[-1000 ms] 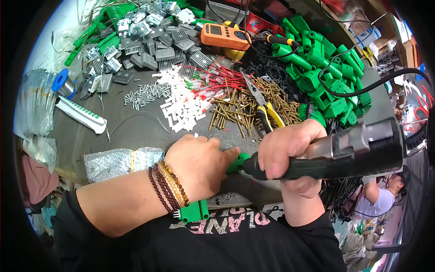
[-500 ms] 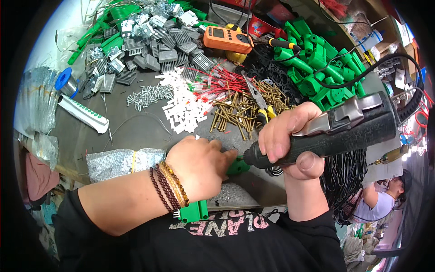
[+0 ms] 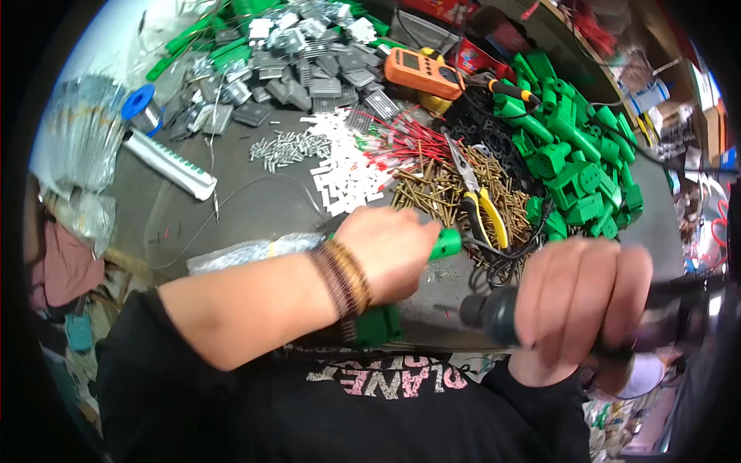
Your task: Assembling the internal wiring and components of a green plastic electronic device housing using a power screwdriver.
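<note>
My left hand (image 3: 390,255), with beaded bracelets at the wrist, is closed over a green plastic part (image 3: 446,245). One end of that part sticks out past my fingers; the rest is hidden under the hand. Below the wrist, near my shirt, shows another piece of green plastic (image 3: 380,326). Whether the two are joined I cannot tell. My right hand (image 3: 583,301) is wrapped round a black electric screwdriver (image 3: 498,316), blurred by motion. Its tip points left toward the left hand, apart from the green part. Beyond the left hand lie long brass-coloured screws (image 3: 432,193) and small white pieces (image 3: 340,181).
Yellow-handled pliers (image 3: 494,220) rest on the brass screws. Green housings (image 3: 579,174) are heaped at the right. Farther back lie an orange multimeter (image 3: 423,73), grey finned blocks (image 3: 332,77) and silver screws (image 3: 289,149). A solder spool (image 3: 140,108) stands at the left.
My right hand has drawn the screwdriver down and to the right, away from the green part. The left hand has shifted slightly right, still over the part. The whole view has shifted.
</note>
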Available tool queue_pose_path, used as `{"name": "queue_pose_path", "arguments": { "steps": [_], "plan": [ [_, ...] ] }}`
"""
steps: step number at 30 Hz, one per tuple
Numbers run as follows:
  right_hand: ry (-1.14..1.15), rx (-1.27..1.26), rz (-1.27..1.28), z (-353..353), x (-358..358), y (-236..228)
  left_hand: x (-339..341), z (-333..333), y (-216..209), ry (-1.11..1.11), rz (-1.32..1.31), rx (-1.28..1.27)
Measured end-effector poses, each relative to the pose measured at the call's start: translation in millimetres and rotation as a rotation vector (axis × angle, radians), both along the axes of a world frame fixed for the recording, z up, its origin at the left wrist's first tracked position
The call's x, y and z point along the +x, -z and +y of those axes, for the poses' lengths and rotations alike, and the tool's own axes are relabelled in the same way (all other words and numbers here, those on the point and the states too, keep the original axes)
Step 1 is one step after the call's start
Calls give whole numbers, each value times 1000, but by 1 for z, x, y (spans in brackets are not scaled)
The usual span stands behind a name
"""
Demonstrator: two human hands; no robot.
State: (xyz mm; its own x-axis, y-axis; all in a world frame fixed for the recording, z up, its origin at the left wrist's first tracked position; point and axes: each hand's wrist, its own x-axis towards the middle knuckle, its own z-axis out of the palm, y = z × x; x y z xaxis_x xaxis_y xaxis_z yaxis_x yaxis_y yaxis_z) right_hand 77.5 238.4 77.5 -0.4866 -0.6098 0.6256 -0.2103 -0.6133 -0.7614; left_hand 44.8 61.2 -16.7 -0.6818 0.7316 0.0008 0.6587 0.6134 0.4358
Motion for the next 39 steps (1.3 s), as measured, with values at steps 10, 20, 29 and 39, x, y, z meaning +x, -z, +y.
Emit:
{"name": "queue_pose_path", "arguments": {
  "steps": [10, 20, 29, 39],
  "plan": [
    [69, 168, 70, -17, 20, 13, -4, 13, -3, -14, -75, -19],
    [77, 159, -129, -26, 21, 39, -9, 18, 6, -32, -90, -10],
    [64, 96, 57, -42, 28, 8, -5, 18, 12, -19, -19, 13],
    [-84, 144, -106, -60, 16, 34, -4, 22, 16, -18, 60, 95]
  ]
}}
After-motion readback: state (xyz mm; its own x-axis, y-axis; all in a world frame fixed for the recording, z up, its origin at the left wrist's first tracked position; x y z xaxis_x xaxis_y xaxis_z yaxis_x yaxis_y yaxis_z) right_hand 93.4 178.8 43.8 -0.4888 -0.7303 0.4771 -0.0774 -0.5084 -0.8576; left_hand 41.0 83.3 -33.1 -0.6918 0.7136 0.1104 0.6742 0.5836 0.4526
